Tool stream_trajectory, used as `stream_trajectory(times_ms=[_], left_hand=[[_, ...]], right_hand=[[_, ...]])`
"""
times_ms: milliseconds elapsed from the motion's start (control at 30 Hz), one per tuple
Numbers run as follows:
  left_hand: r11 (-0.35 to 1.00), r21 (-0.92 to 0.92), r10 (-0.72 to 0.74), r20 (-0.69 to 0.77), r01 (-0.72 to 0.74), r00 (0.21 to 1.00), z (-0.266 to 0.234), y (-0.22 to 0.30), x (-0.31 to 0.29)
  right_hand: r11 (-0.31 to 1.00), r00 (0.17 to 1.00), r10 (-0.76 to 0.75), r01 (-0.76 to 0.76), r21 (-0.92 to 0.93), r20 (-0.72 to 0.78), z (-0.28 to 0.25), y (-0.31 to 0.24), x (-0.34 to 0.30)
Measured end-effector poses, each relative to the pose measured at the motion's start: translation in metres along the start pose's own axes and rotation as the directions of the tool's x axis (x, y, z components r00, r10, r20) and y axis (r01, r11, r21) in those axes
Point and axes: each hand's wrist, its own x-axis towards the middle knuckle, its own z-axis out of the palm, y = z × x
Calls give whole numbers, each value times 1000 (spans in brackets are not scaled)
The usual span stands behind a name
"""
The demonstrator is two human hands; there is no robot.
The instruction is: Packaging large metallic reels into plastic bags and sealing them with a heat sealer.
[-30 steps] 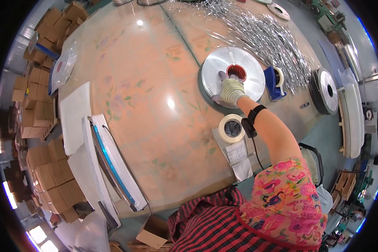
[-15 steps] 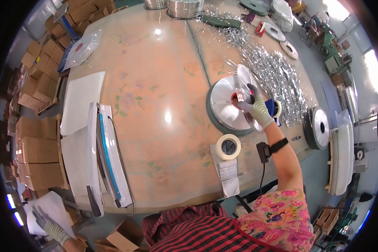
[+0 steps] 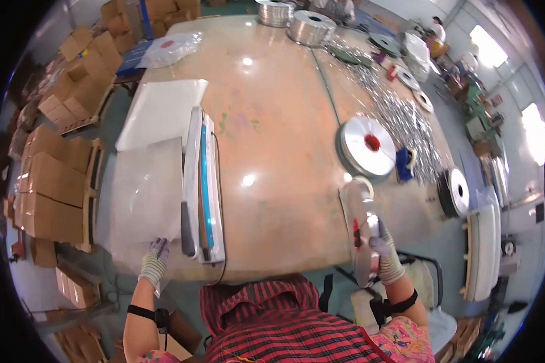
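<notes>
Silver reel (image 3: pixel 364 242), tipped up on its rim, is over the right-hand part of the worktop's (image 3: pixel 278 199) near edge; whether it touches the top I can't tell. The right hand (image 3: pixel 386 251) is clamped on its right side. I'd expect it to be stiff, fairly heavy and slick on its flat faces, best taken by the rim and the red centre. Well apart from it, the left hand (image 3: pixel 156 260) is at the near edge of the clear plastic sheets (image 3: pixel 146 193) by the worktop's near left corner; I can't tell if it pinches them.

Half a second ago the reel was farther in, tilted up against the wide reel (image 3: pixel 369 145), and the left hand was off beyond the worktop's near left corner. Now the wide reel lies without it, beside the blue tape dispenser (image 3: pixel 404 164). Farther off, shiny strands (image 3: pixel 406 115) spread along the right edge, and spools (image 3: pixel 310 29) stand at the far edge.
</notes>
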Motion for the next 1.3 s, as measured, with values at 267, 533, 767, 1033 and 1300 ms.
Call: stream_trajectory(times_ms=[267, 533, 767, 1033, 1300], left_hand=[[860, -495, 193, 87, -125, 977, -12, -44, 21], [871, -459, 240, 87, -174, 967, -27, -55, -19], [867, -447, 296, 108, -220, 949, -34, -79, -48], [786, 4, 616, -98, -618, 782, -48, -41, -131], [708, -223, 664, -111, -670, 739, -101, -22, -168]], right_hand=[[896, 959, 219, -125, -426, 178, 162, 53, -157], [160, 674, 453, 583, -796, 584, 309, 91, -191], [-181, 471, 618, 864, -469, 629, 364, 143, -178], [-148, 392, 614, 910, -388, 685, 388, 169, -192], [-86, 341, 588, 928, -362, 733, 401, 190, -152]])
